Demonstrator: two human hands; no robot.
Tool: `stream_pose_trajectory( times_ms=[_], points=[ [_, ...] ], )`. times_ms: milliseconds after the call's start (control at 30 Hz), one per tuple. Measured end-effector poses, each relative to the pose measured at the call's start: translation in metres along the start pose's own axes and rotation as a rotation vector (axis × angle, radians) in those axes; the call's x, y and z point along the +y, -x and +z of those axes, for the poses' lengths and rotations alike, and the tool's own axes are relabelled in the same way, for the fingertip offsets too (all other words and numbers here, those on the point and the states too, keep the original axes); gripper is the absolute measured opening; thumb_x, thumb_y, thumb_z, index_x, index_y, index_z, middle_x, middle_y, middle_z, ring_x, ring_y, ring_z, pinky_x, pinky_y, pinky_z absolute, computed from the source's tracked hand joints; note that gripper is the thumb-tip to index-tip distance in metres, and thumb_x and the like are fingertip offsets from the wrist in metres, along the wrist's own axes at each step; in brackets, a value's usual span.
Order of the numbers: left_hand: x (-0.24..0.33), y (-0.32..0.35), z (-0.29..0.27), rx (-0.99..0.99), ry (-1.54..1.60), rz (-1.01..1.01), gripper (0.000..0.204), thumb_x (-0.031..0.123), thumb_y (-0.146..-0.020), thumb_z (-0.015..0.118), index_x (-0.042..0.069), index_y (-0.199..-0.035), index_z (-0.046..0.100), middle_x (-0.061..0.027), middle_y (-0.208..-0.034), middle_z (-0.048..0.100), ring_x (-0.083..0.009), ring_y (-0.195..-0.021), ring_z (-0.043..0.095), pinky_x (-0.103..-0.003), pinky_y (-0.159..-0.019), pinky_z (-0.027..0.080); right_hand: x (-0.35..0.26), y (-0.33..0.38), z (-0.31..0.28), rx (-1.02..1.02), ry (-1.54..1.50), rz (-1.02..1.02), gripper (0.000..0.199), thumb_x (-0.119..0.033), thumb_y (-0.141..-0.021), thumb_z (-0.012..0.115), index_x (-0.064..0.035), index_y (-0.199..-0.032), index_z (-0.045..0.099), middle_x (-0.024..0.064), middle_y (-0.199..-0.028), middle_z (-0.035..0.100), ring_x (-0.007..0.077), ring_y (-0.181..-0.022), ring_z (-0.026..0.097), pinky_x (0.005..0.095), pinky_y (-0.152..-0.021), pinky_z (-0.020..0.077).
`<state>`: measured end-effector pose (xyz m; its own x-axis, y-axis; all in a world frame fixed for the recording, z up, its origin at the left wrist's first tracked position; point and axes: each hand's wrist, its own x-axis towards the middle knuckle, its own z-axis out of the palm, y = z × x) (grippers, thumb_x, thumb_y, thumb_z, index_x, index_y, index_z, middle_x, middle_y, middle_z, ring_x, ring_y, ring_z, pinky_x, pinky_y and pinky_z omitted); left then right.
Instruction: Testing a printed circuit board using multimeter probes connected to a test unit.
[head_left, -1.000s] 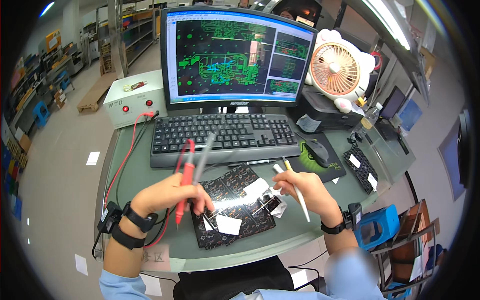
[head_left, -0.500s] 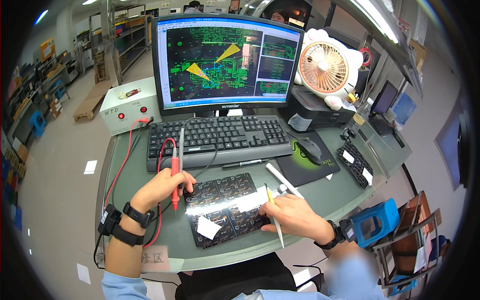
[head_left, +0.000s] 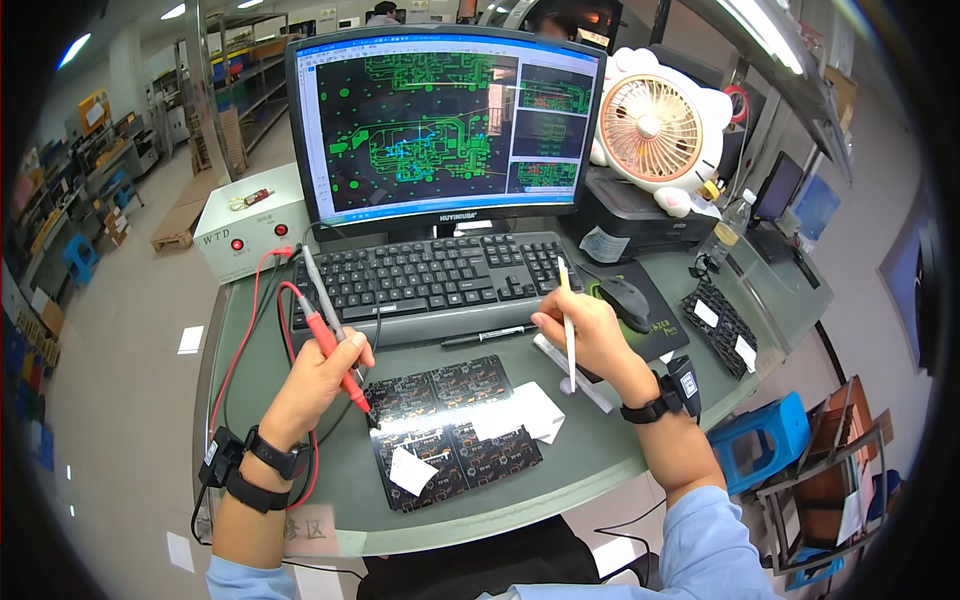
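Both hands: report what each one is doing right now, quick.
Left hand: closed, holding a red probe and a gray probe.
Right hand: closed, holding a slim pen-like tool.

Left of the circuit board [head_left: 485, 455], your left hand [head_left: 322, 380] hides part of the red probe [head_left: 322, 335]. On the board, white slips [head_left: 411, 470] cover patches; the markings [head_left: 500, 440] are too small to read. Below it, the view's edge cuts your sleeves [head_left: 710, 545].
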<state>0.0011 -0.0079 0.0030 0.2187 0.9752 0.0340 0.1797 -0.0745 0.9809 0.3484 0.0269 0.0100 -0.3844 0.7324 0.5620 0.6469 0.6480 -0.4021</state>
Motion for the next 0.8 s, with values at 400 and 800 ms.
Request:
stream_pose_trajectory(
  times_ms=[400, 800],
  points=[
    [0.003, 0.006, 0.016, -0.274, 0.383, -0.166, 0.028, 0.025, -0.095, 0.058, -0.002, -0.104, 0.059, -0.0126, -0.09, 0.065, -0.0202, -0.078, 0.067, -0.032, -0.071, 0.058, 0.019, 0.008, 0.013, 0.017, -0.108, 0.134, 0.006, -0.012, -0.092, 0.06, -0.0071, -0.093, 0.057, 0.0069, -0.068, 0.065, 0.0207, -0.057, 0.063, 0.0323, -0.052, 0.0476],
    [0.0, 0.006, 0.026, -0.264, 0.192, -0.227, 0.018, 0.015, -0.09, 0.062, 0.0, -0.1, 0.059, -0.0101, -0.085, 0.067, -0.0153, -0.073, 0.068, -0.028, -0.07, 0.058, 0.061, -0.019, -0.025, 0.101, -0.257, 0.363, 0.013, -0.014, -0.098, 0.052, -0.0041, -0.104, 0.057, 0.0106, -0.09, 0.071, 0.0148, -0.076, 0.068, 0.0282, -0.062, 0.0496]
  ],
)
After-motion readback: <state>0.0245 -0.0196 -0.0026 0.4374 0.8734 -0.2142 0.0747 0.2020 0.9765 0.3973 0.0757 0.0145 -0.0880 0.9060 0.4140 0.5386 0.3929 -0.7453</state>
